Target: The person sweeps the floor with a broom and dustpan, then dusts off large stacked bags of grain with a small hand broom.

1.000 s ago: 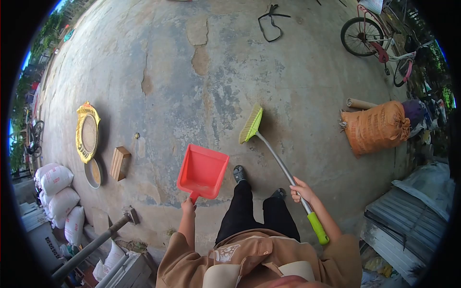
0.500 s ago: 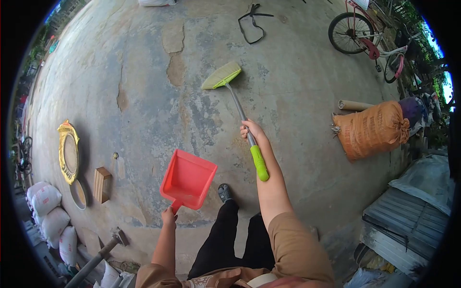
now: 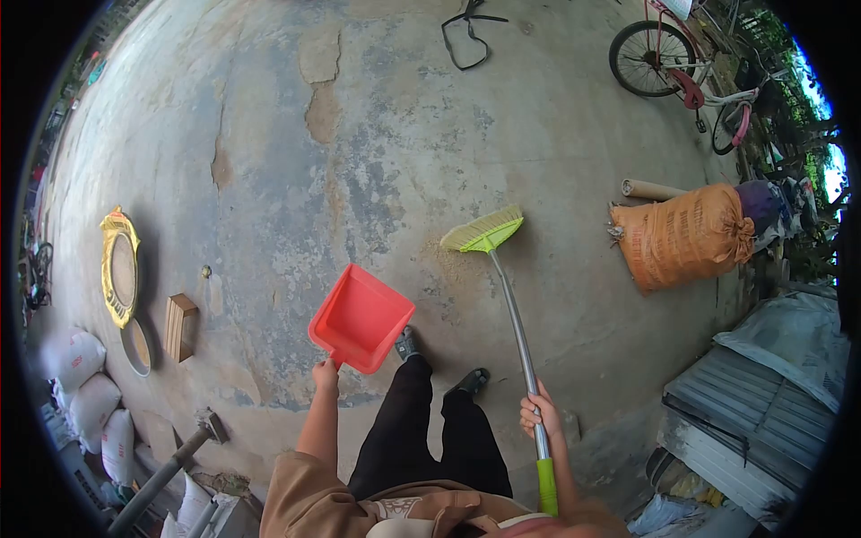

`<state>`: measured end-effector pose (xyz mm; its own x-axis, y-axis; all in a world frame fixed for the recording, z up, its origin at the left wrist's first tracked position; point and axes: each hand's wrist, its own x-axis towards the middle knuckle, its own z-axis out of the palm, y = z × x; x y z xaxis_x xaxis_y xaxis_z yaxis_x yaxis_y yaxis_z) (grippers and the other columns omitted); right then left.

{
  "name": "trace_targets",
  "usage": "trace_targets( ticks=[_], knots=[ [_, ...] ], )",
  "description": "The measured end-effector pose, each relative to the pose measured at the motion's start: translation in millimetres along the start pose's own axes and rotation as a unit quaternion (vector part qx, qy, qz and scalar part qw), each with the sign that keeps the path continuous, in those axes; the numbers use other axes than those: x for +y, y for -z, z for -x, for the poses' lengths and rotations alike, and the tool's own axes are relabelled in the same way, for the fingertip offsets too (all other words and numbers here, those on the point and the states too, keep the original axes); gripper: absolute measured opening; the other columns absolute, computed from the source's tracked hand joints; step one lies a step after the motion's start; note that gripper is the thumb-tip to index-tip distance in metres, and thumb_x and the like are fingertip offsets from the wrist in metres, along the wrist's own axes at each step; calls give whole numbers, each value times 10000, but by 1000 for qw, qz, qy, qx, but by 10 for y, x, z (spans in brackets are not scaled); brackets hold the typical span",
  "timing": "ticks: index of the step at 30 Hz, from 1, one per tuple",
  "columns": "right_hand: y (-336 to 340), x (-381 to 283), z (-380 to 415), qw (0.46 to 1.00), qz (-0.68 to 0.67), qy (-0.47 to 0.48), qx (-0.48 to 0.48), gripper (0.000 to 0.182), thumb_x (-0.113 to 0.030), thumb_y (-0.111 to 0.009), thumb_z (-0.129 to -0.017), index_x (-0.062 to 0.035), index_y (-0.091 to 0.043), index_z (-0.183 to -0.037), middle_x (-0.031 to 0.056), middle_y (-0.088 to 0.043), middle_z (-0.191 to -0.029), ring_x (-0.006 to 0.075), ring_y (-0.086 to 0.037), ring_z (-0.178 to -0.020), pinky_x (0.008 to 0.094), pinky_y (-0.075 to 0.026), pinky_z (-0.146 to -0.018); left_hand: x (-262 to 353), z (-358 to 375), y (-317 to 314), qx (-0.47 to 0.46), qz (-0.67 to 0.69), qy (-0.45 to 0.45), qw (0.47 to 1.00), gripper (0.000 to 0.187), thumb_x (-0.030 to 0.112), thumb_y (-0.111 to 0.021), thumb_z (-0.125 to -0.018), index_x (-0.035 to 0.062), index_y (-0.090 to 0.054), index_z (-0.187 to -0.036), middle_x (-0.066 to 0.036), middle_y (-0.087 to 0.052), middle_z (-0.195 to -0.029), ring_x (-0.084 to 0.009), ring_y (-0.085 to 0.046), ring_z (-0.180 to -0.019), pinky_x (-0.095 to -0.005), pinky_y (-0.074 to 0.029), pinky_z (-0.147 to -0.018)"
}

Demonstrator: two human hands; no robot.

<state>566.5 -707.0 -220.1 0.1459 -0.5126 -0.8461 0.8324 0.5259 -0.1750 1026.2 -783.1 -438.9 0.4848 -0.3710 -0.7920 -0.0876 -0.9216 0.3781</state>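
We stand on a worn, cracked concrete yard [image 3: 386, 170], looking down past our own black trousers and dark shoes. Our left hand [image 3: 325, 375] is closed around the short handle of a red dustpan [image 3: 361, 317], which hangs clear of the ground with its open mouth facing up and away from us, just left of our forward foot. Our right hand [image 3: 538, 417] is wrapped around the metal shaft of a broom [image 3: 502, 278], just above its green grip; the green head with its pale bristles rests on the concrete ahead and to the right of the dustpan, well apart from it.

To the right lies a full orange sack [image 3: 686, 235] on its side, with a cardboard tube [image 3: 653, 190] just behind it. A pink and white bicycle [image 3: 686, 63] stands at the far right. A black strap [image 3: 466, 36] lies at the top. On the left we note a gold-framed oval mirror [image 3: 117, 265], a small wooden box [image 3: 179, 326] near it, and white sacks [image 3: 85, 403] stacked at the lower left edge.
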Motion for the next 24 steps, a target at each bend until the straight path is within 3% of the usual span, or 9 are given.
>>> trace_targets(
  ticks=[4,7,9,15,17,19,21,22,24],
  knots=[
    [-301,-363,454,990,122,51,56,532,-71,-366,-870,-188,-178,-1354,17,-407,-584,67,-362,-349,205,-325,-309,-42,352,-77,18,49,3,999,228,192,-509,-760,13,-557,-893,-46,-549,-744,-144,-516,-607,-262,-400,-468],
    [-453,-803,292,901,381,155,136,546,-29,-445,-832,-98,-239,-1333,40,-449,-556,84,-403,-350,224,-314,-304,-60,478,-144,14,64,22,998,230,198,-508,-762,21,-554,-902,-49,-549,-770,-149,-519,-629,-273,-409,-483],
    [-570,-1184,-18,854,447,192,185,587,-18,-489,-814,-84,-229,-1336,46,-464,-558,89,-417,-359,231,-322,-311,-93,493,-175,44,93,3,995,258,180,-496,-734,-37,-588,-842,-45,-519,-606,-121,-466,-464,-265,-356,-409],
    [-677,-2276,-1864,750,569,195,275,649,-37,-534,-787,-48,-192,-1338,137,-571,-750,193,-574,-535,292,-480,-460,1,553,-216,44,95,21,994,235,184,-512,-741,-34,-575,-800,-54,-521,-613,-132,-469,-461,-264,-359,-407],
    [-626,-2313,-2386,598,711,209,304,636,-29,-545,-756,24,-226,-1304,204,-576,-790,246,-592,-561,321,-472,-444,-31,501,-199,17,77,36,996,228,209,-510,-758,2,-559,-840,-56,-535,-699,-147,-495,-558,-280,-393,-468],
    [-333,-2085,-2748,569,727,215,320,636,-27,-528,-736,19,-242,-1301,242,-574,-909,283,-611,-624,354,-493,-500,143,403,-133,-4,56,40,998,225,234,-507,-775,38,-543,-879,-58,-549,-785,-161,-521,-654,-296,-427,-528],
    [-430,-1614,-2368,626,704,130,309,646,-38,-520,-735,11,-226,-1308,262,-538,-1028,335,-574,-901,358,-495,-700,285,486,-56,-13,86,42,995,230,245,-506,-774,48,-539,-890,-43,-553,-801,-156,-522,-707,-314,-437,-581],
    [52,-1376,-2454,557,751,184,302,645,-18,-488,-732,-12,-223,-1320,238,-559,-971,297,-607,-651,349,-503,-532,374,487,-12,-24,83,41,995,255,244,-503,-777,53,-542,-941,-35,-558,-817,-147,-522,-737,-312,-439,-599],
    [30,-940,-1816,557,769,147,277,665,-62,-508,-733,-23,-212,-1327,248,-547,-1016,317,-589,-834,349,-488,-704,485,410,14,-35,69,23,997,266,242,-502,-779,52,-543,-959,-35,-560,-825,-143,-522,-736,-308,-437,-602]
  ],
)
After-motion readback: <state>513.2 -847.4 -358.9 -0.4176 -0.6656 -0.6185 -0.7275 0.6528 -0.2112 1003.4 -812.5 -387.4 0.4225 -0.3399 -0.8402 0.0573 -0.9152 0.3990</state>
